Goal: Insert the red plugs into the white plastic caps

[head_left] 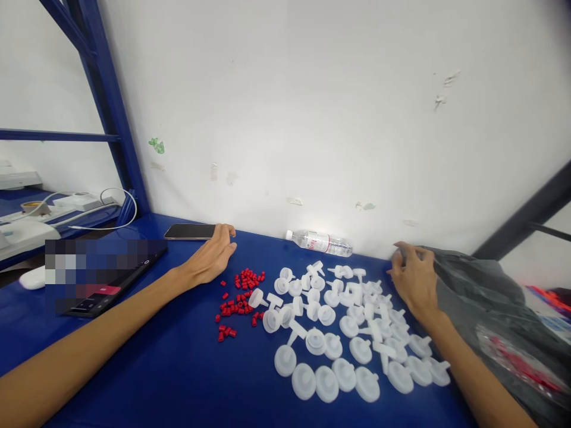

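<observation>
My left hand [213, 255] rests on the blue table [178, 368], fingers loosely curled, fingertips touching the end of a dark phone [190, 232]; it holds nothing. Just right of it lies a pile of several small red plastic caps [238, 300]. A spread of several white round plastic parts with stems [343, 333] covers the table's middle. My right hand [413, 279] is at the far edge of that spread, fingers bent and gripping the edge of a grey plastic bag [482, 297].
A clear water bottle [319, 242] lies on its side against the white wall. A dark tablet-like device [107, 285] and a white mouse-like object [32, 277] sit at left. White cables and a power strip [80, 205] lie beyond blue shelf posts [113, 107].
</observation>
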Demonstrator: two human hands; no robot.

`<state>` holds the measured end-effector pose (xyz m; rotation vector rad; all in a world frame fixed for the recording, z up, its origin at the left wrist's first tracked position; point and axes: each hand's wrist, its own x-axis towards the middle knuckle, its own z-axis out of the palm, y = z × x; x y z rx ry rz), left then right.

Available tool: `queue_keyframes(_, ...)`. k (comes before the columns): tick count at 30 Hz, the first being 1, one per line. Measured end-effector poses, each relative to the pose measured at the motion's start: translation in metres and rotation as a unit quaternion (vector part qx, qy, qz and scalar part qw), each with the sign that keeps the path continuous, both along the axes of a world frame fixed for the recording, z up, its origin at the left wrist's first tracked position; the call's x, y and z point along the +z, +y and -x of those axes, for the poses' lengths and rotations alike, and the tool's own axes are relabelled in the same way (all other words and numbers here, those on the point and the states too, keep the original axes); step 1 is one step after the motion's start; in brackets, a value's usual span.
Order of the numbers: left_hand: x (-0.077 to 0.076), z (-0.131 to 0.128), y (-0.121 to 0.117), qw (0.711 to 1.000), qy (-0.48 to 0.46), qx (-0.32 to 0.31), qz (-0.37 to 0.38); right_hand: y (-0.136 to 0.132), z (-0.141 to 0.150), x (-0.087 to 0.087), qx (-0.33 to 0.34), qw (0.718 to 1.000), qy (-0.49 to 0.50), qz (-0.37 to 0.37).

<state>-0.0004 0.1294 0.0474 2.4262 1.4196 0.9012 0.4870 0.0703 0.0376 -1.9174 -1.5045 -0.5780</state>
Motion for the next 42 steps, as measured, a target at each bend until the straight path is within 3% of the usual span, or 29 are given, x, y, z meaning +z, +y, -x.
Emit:
queue_keyframes(4, 0.006, -0.002, -0.003, 1.0, 0.01, -0.01, -0.006, 0.0, 0.006, 0.001, 0.017, 1.0, 0.015, -0.002)
queue_keyframes(9, 0.012, -0.004, 0.0, 1.0, 0.023, 0.011, -0.017, 0.003, 0.005, 0.005, 0.094, 0.994, 0.048, 0.029)
queue_keyframes(15, 0.021, -0.001, -0.003, 0.995, 0.097, -0.018, 0.025, -0.001, 0.006, 0.011, 0.213, 0.964, 0.095, 0.126)
queue_keyframes(19, 0.026, -0.001, -0.009, 0.985, 0.147, -0.053, 0.079, -0.001, 0.011, 0.008, 0.255, 0.944, 0.106, 0.179)
queue_keyframes(29, 0.031, 0.006, -0.016, 0.955, 0.195, -0.058, 0.215, -0.002, 0.018, 0.009, 0.254, 0.937, 0.119, 0.206)
queue_keyframes(36, 0.026, 0.007, -0.013, 0.947, 0.215, -0.078, 0.224, -0.005, 0.024, 0.014, 0.255, 0.932, 0.155, 0.206)
queue_keyframes(42, 0.027, 0.006, -0.014, 0.95, 0.228, -0.07, 0.201, -0.005, 0.023, 0.014, 0.23, 0.941, 0.203, 0.141)
